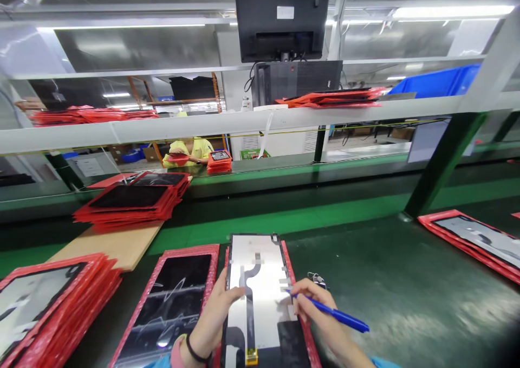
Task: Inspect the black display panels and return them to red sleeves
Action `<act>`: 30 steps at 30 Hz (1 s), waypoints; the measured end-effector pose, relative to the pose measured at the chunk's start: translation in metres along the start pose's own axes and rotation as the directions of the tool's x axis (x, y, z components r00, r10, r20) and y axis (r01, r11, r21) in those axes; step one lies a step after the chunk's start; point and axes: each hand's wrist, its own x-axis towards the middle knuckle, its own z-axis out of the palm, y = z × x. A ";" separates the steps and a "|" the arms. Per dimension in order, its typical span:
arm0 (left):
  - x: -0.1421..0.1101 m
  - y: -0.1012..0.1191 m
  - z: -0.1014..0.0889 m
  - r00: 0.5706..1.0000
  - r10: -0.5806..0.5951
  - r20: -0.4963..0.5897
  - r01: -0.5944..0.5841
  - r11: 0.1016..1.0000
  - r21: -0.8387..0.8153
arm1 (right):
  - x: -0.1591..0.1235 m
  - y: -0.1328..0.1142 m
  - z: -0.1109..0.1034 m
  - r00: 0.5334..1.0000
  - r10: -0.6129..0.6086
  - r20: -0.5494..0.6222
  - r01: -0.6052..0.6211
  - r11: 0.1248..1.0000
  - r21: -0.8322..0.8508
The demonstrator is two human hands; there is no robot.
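Note:
A tablet screen panel (266, 281) lies back side up on red bubble wrap, with a white backing, black lower part and a grey ribbon cable (249, 303) down its left. My left hand (217, 314) grips the panel's left edge, thumb on the back near the cable. In my right hand (317, 311) is a blue pen (345, 319), pinched near its point, which is at the panel's right side. Left of my hands, another screen (170, 297) lies glossy side up on red bubble wrap, with pale scribbled lines on its glass.
Stacks of red-wrapped screens stand at the near left (81, 314) and on a wooden board (142, 243). More wrapped panels (475, 240) lie at right. A green post (447, 162) and a shelf rail (203, 124) cross ahead. Beyond, a person in yellow (199, 148) handles a red sheet.

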 end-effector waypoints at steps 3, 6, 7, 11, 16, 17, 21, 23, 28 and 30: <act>0.000 0.021 0.001 0.994 0.105 -0.038 -0.104 0.994 0.015 | 0.005 -0.021 -0.009 0.996 -0.067 -0.051 0.071 0.995 0.072; -0.002 0.043 0.006 0.974 0.222 -0.036 -0.222 0.975 -0.005 | 0.015 -0.046 -0.015 0.988 -0.104 -0.118 0.116 0.988 0.098; -0.004 0.049 0.008 0.966 0.255 -0.030 -0.256 0.967 -0.015 | 0.019 -0.055 -0.016 0.987 -0.103 -0.124 0.113 0.990 0.083; -0.014 0.072 0.016 0.942 0.336 -0.007 -0.336 0.941 -0.036 | 0.029 -0.087 -0.014 0.997 -0.065 -0.045 0.068 0.996 0.066; -0.026 0.091 0.020 0.937 0.344 -0.058 -0.348 0.934 -0.079 | 0.029 -0.110 0.001 0.996 -0.026 0.090 0.009 0.982 0.187; -0.027 0.094 0.021 0.940 0.331 -0.075 -0.337 0.937 -0.090 | 0.029 -0.112 0.004 0.995 -0.028 0.100 0.007 0.979 0.202; -0.031 0.101 0.020 0.940 0.315 -0.131 -0.327 0.941 -0.084 | 0.030 -0.120 0.009 0.984 -0.076 0.159 0.052 0.987 0.150; -0.032 0.102 0.020 0.933 0.322 -0.160 -0.335 0.940 -0.063 | 0.031 -0.124 0.010 0.978 -0.116 0.175 0.103 0.991 0.081; -0.039 0.102 0.020 0.907 0.359 -0.219 -0.368 0.930 0.002 | 0.033 -0.132 0.015 0.982 -0.127 0.141 0.142 0.984 -0.105; -0.041 0.103 0.022 0.904 0.366 -0.221 -0.373 0.928 0.009 | 0.034 -0.133 0.018 0.984 -0.126 0.128 0.148 0.973 -0.176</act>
